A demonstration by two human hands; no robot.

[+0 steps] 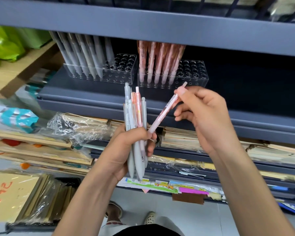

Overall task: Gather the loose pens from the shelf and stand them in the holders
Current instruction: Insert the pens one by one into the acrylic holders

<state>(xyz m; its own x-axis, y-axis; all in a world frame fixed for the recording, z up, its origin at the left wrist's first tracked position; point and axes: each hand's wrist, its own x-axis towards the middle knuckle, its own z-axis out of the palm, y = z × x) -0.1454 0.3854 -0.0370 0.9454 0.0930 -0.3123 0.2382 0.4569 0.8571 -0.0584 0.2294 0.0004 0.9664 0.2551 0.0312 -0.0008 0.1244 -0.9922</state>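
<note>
My left hand (126,147) grips a bundle of grey and pink pens (134,120), held upright in front of the shelf. My right hand (201,113) pinches a single pink pen (163,113) near its top end; it slants down to the left with its tip next to the bundle. On the dark shelf behind stand two clear plastic holders. The left holder (124,72) has several grey pens (85,55) in its left half. The right holder (192,74) has several pink pens (160,60) in its left half. Empty holes show on the right side of both.
The shelf's front lip (245,120) runs below the holders, and the shelf above (160,26) hangs low over them. Wrapped stacks of paper goods (182,138) fill the lower shelves. Green packets (5,43) and cardboard boxes (15,72) lie at the left. My feet stand on the pale floor below.
</note>
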